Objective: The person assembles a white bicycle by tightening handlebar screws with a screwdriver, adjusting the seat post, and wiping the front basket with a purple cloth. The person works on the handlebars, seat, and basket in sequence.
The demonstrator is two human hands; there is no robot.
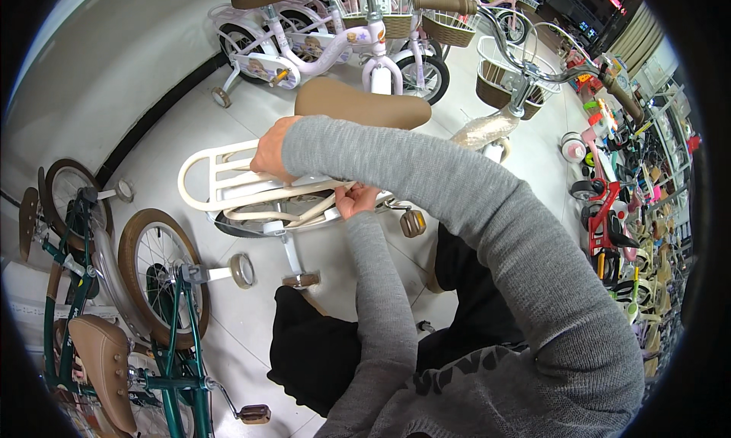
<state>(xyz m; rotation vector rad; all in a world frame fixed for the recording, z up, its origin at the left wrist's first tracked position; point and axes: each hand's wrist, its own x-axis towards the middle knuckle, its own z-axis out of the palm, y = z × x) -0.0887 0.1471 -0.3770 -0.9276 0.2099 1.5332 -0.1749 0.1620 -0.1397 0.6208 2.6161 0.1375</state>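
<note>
Rack (212,175) lay behind saddle (358,105). Right hand (274,150) curled over it; left hand (356,200), fingers bent, was at its near edge. Could not tell whether either hand gripped it.

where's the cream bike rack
In the head view, the cream rack is left of centre, just below and left of the central brown seat, with the right hand over it and the left hand by its lower edge.

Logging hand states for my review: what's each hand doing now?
Left hand: fingers curled by the cream rack; grip can't be told.
Right hand: over the rack, fingers partly hidden; can't tell.
</note>
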